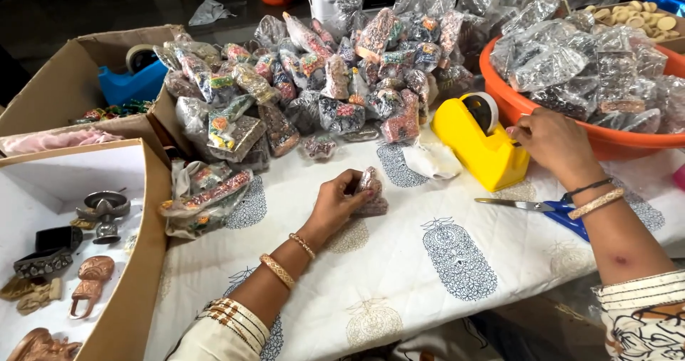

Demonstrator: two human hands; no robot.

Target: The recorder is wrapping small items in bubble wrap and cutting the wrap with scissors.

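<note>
At the near left an open cardboard box holds small metal and clay figurines. Right of it, on the printed white cloth covering the desk, the left hand closes around a small plastic-wrapped packet, pressing it upright against the cloth. Beyond lies a heap of wrapped packets. Further right the right hand pinches at the yellow tape dispenser; whether tape sits between its fingers cannot be told. Blue-handled scissors lie just near of it, an orange tub beyond.
</note>
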